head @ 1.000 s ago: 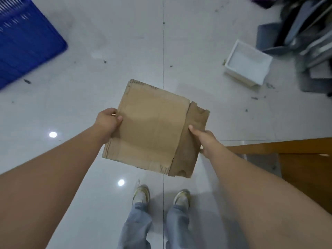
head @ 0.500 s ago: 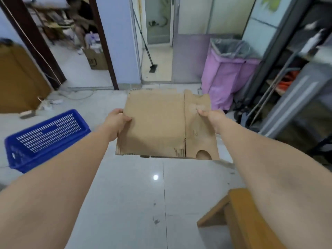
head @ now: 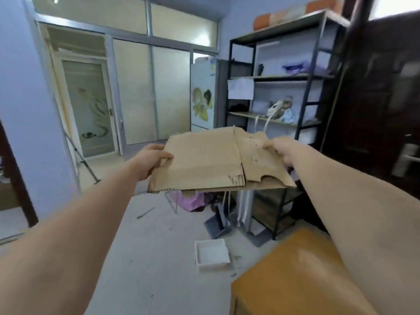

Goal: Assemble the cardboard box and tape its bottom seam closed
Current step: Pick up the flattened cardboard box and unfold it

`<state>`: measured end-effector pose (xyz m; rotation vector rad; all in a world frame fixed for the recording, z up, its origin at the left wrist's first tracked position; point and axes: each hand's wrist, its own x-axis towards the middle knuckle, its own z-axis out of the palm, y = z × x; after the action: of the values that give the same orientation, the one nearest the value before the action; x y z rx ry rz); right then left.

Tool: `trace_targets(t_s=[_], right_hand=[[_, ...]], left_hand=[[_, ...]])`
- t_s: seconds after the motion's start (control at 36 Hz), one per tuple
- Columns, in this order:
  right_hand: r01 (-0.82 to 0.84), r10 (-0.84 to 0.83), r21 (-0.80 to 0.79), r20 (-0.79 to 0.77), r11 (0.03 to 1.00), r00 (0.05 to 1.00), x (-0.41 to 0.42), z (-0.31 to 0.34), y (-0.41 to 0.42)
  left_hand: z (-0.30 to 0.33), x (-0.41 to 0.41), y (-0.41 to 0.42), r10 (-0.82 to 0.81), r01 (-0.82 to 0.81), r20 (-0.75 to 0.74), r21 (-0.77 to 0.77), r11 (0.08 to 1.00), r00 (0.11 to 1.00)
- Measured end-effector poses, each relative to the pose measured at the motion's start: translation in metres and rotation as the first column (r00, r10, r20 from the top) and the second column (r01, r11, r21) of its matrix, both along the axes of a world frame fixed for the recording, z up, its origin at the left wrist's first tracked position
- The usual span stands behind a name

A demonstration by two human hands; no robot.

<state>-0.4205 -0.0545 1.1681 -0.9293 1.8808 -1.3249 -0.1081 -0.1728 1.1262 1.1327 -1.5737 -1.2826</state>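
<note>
Flattened cardboard box (head: 204, 162) lifted from facing the floor to nearly level at chest height, ready for opening out.
Left hand (head: 151, 161) pinches its nine-o'clock edge, right hand (head: 280, 148) its three-o'clock flap; the matte corrugated board is still collapsed, edges ragged, one flap notched, bottom seam untaped.

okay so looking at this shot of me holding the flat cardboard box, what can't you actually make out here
Head view only:
- Underside of the cardboard box: hidden by its own top panel.
- Left hand fingers and right hand fingers: tucked under the cardboard.
- Any tape: none in view.
- Items on the black shelf: blurred.
- Wooden furniture: cut off by the bottom edge and by the right arm.
</note>
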Motion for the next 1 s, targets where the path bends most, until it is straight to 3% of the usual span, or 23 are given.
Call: trace_targets(t_s=[0.22,0.42,0.69,0.92,1.0], right_hand=[[0.336,-0.340,-0.059,-0.095,0.940,0.935,-0.048,0.029,0.175],[0.584,-0.589,-0.081,-0.158,0.808,0.793,-0.084,0.048,0.345],[0.815,-0.806,-0.090,-0.242,0.573,0.540,-0.104,0.070,0.617],[0.887,-0.894,-0.184,-0.247,0.422,0.374,-0.102,0.096,0.814],[0.909,-0.915,-0.203,-0.260,0.364,0.308,-0.108,0.101,0.875]], left_hand=[[0.030,-0.099,0.056,-0.355,0.356,0.022,-0.018,0.934,0.935],[0.047,-0.201,0.166,-0.643,0.645,0.049,-0.048,0.763,0.764],[0.076,-0.326,0.387,-0.885,0.884,0.046,-0.092,0.458,0.463],[0.083,-0.387,0.588,-0.960,0.958,0.026,-0.073,0.276,0.279],[0.086,-0.404,0.649,-0.968,0.966,0.023,-0.077,0.246,0.248]])
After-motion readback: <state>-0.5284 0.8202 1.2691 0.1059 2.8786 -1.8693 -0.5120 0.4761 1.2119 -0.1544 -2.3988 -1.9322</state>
